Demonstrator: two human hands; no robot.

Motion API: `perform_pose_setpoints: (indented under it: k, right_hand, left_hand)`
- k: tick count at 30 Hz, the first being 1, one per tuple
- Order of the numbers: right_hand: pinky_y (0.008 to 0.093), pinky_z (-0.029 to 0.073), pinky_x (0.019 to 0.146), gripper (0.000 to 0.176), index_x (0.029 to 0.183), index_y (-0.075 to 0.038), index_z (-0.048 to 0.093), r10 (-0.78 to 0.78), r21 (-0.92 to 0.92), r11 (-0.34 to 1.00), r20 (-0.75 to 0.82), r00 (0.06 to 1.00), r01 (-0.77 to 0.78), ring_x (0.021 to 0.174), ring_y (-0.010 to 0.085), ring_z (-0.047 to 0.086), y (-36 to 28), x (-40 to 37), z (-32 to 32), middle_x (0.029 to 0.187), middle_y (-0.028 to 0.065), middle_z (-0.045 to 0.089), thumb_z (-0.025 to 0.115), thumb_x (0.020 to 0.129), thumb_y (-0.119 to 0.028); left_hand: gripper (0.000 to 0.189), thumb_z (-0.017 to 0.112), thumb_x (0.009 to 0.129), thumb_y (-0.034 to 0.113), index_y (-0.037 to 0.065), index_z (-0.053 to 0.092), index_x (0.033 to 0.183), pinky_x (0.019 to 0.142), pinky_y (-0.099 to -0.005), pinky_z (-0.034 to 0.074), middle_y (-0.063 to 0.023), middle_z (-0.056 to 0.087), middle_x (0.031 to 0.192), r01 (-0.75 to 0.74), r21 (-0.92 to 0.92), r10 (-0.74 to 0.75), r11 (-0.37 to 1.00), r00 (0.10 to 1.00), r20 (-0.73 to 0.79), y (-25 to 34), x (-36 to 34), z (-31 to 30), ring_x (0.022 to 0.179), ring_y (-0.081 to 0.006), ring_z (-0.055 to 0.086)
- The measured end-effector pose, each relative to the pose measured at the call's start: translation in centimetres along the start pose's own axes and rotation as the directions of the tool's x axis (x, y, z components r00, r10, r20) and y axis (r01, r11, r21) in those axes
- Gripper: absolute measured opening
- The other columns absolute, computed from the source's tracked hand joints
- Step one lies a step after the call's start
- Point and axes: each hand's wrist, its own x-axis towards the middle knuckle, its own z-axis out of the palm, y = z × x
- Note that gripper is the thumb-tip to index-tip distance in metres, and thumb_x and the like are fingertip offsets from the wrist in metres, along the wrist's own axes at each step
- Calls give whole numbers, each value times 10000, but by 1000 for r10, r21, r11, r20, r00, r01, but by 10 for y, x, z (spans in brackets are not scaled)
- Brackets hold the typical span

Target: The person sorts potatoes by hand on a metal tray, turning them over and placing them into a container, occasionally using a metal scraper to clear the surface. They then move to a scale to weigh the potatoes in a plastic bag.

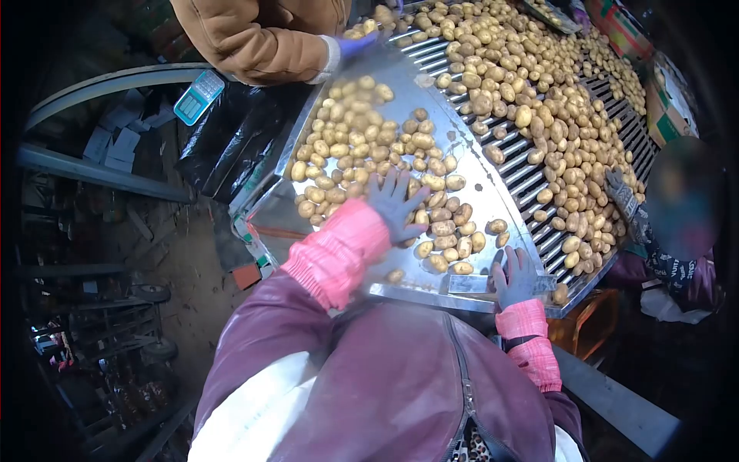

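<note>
Loose potatoes [339,150] are spread over a sloping sheet-metal tray [469,158] in front of me. My left hand [396,206], in a grey glove with a pink sleeve cuff, lies with fingers spread over the potatoes at the tray's middle. Near the front right corner, my right hand [516,279] has its gloved fingers extended and apart, beside a raised metal strip [469,284] on the tray's edge. A single potato [502,240] lies just beyond those fingertips. Nothing shows in either hand.
A rack of metal bars [543,245] heaped with potatoes [570,138] adjoins the tray. A person in a brown sleeve [269,46] reaches in at the top left; another person's gloved hand [622,196] is at the right. A scale [199,97] stands left, near black plastic [239,135].
</note>
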Motion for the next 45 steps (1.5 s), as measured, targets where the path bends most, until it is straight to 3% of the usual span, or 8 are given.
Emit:
perform_pose_setpoints:
  k: [9,17,23,26,28,33,41,45]
  right_hand:
    - [519,418,987,647,1354,-91,512,-43,31,999,94,995,40,1178,431,506,10,14,-3,1303,243,501,711,785,-326]
    - [512,478,900,852,1443,-99,390,-82,-142,972,542,836,187,1136,399,535,-58,99,21,1351,211,451,742,704,-335]
    - [396,529,878,730,1440,-144,422,-277,491,870,429,860,35,1187,361,549,-72,88,13,1493,196,369,734,793,-270]
    - [348,541,817,662,1403,-161,489,-249,475,877,318,915,73,1176,309,571,-28,74,16,1443,217,435,741,804,-292]
    - [458,481,957,532,1337,-104,541,-218,353,925,195,956,139,1169,426,549,-19,59,-17,1319,234,528,670,833,-213]
    - [453,464,862,402,1163,-44,614,-249,64,967,52,967,245,992,379,574,23,13,-33,1107,172,585,678,797,-196]
    - [456,448,873,298,1069,-65,629,-184,111,977,-10,983,184,993,350,569,29,10,-24,1101,133,583,664,804,-196]
    - [452,449,871,232,1014,-95,631,-141,122,983,7,990,139,1003,341,571,28,11,-25,1100,115,586,652,812,-206]
  left_hand:
    - [679,560,829,624,218,525,1372,1027,-726,206,-227,448,1428,97,86,-87,992,990,-110,-12,-77,-10,1310,-447,397]
    - [742,576,816,612,142,521,1387,1073,-703,161,-255,436,1424,24,-59,-38,998,971,-237,75,-71,12,1329,-443,366]
    - [779,513,850,658,174,443,1457,1090,-730,84,-223,293,1552,111,14,-112,994,994,17,67,-78,12,1455,-427,207]
    - [763,506,856,668,205,437,1459,1089,-739,65,-191,246,1583,252,-4,-250,968,962,113,55,-88,0,1471,-417,173]
    - [761,519,855,661,210,429,1462,1087,-743,54,-192,219,1596,339,0,-337,941,936,105,43,-95,-2,1477,-417,154]
    - [276,722,780,371,121,683,889,857,-502,394,-67,633,935,129,-218,-216,967,868,-446,44,-62,-25,940,-317,565]
    - [384,595,898,425,90,670,1071,808,-448,495,-128,666,1077,229,40,-231,973,971,57,39,78,-10,966,-329,638]
    - [415,541,939,383,80,652,1201,871,-424,520,-175,653,1206,373,-85,-307,924,855,418,30,116,-1,1062,-322,656]
